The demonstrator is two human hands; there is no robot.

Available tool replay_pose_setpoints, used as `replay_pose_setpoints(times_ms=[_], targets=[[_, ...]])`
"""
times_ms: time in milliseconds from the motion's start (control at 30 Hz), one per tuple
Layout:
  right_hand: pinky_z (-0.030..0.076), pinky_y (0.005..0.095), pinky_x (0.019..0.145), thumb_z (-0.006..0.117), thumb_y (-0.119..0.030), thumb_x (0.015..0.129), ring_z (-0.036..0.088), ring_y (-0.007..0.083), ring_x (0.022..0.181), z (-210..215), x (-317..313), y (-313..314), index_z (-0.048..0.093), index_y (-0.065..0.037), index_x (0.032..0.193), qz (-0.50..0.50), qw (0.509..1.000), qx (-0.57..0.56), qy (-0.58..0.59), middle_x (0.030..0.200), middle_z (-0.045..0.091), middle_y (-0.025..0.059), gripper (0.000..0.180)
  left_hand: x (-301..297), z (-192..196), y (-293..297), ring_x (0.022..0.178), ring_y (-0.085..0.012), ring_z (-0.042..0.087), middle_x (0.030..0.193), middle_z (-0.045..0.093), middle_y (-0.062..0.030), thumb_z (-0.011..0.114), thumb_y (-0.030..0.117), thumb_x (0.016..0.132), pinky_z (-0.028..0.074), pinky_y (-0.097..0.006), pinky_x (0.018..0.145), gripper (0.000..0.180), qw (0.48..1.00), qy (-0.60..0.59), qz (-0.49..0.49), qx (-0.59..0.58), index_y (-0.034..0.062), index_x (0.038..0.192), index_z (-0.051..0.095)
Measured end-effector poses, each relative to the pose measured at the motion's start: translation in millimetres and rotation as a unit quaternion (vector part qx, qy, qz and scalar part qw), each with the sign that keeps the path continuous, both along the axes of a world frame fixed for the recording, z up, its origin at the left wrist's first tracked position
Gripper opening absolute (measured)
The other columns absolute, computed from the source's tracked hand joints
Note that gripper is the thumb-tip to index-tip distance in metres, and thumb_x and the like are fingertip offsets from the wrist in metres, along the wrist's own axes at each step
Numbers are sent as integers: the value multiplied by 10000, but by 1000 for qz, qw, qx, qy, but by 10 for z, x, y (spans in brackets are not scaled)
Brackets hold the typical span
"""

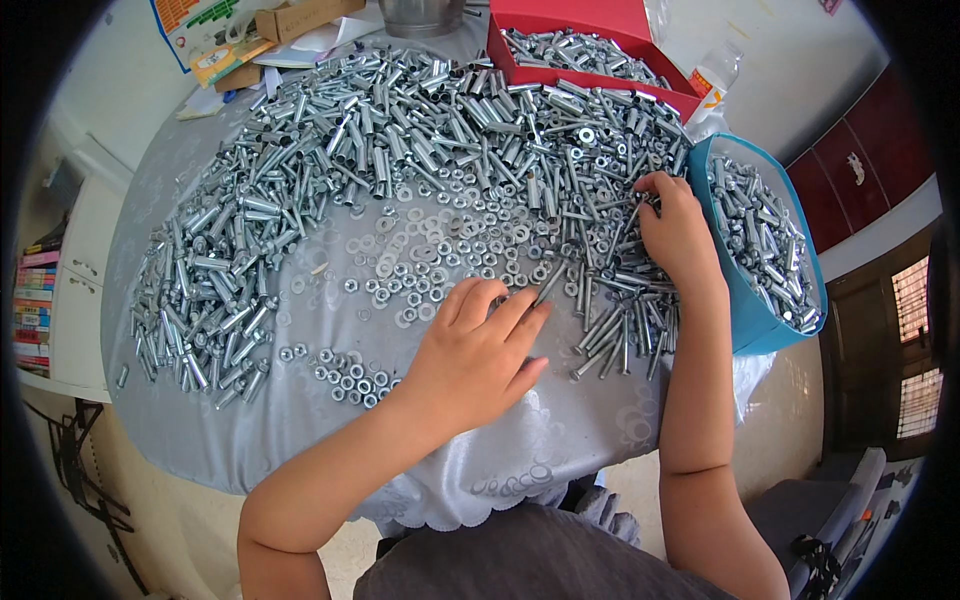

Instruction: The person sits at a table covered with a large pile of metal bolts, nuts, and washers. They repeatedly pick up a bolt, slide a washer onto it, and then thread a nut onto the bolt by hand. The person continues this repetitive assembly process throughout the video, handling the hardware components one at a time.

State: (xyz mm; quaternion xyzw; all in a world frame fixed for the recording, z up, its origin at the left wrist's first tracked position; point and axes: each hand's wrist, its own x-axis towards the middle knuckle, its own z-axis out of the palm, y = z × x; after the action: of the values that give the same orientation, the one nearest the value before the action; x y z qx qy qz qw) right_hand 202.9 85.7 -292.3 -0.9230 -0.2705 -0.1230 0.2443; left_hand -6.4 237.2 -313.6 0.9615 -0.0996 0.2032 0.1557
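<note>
My left hand (480,350) is held over the middle of the table, palm down, its fingers bent but apart and the thumb spread away. A long thin bolt (551,282) lies by its fingertips; I see no firm grip on it. Loose hex nuts (410,285) and flat washers (388,262) are spread just beyond that hand. My right hand (680,228) reaches into the right side of the heap of bolts (600,215), fingers curled inward. Whatever lies between its fingertips is too small to name. Several long bolts (605,340) lie between the two hands.
A large bank of metal sleeves and bolts (400,120) curves round the table's far and left sides. Behind it stands a red box (690,100) of hardware. At right is a blue container (765,335) filled with sleeve bolts. More nuts (350,380) lie near my left forearm.
</note>
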Motion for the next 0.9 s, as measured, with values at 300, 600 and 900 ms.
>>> replay_pose_setpoints(times_ms=[300,600,900], targets=[[443,357,786,493,91,679,545,300,851,47,-122,95,581,-12,907,83,994,46,57,919,551,173,265,45,-86,42,865,-206,491,862,590,9,668,46,664,417,-342,755,159,997,-77,2,-26,82,814,627],[444,396,808,630,-72,701,540,341,937,215,-268,3,570,-40,938,20,997,-78,12,951,560,158,246,49,-69,77,828,-196,526,727,608,-11,676,64,678,423,-329,721,219,995,-72,29,-54,79,882,598],[458,363,784,593,-30,732,579,308,876,106,-196,-24,565,-5,927,14,994,-99,39,908,595,162,199,45,-32,109,832,-193,534,737,616,-23,678,91,684,424,-327,723,192,997,-43,15,-66,81,858,596]])
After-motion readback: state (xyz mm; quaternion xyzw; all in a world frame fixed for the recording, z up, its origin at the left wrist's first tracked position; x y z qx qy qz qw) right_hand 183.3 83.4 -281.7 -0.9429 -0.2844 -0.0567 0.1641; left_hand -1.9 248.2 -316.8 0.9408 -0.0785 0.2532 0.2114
